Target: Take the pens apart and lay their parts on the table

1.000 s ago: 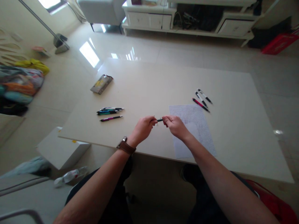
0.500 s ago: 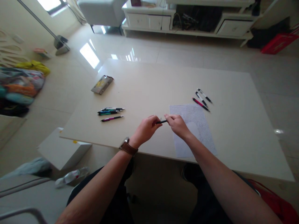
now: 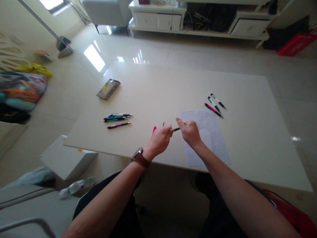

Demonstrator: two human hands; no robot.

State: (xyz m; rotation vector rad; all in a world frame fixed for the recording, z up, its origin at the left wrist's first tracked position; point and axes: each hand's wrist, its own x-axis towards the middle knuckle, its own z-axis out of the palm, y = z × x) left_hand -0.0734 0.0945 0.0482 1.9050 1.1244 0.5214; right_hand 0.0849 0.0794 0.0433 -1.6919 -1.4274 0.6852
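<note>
A short length of black pen barrel [image 3: 176, 129] spans the gap between my two hands above the table. My left hand [image 3: 160, 137], with a brown-strapped watch on its wrist, is closed on one end. My right hand [image 3: 190, 131] grips the other end, thumb raised along the top. Just past my left hand a red pen part [image 3: 154, 129] shows, mostly hidden behind it. A small thin piece [image 3: 163, 123] also shows behind that hand; I cannot make out what it is. Under my right hand lies a sheet of written paper [image 3: 218, 142].
Several pens [image 3: 116, 118] lie together at the left, with a purple-and-black pen [image 3: 119, 125] nearer me. A red-and-black pen [image 3: 213, 110] and two white-and-black pens [image 3: 217, 100] lie at the right. A grey packet [image 3: 108, 89] sits at the far left of the table [image 3: 260, 132].
My left hand has moved slightly right and turned over, its back now upward. The red part and small thin piece have come into view behind it. My right hand has shifted slightly right.
</note>
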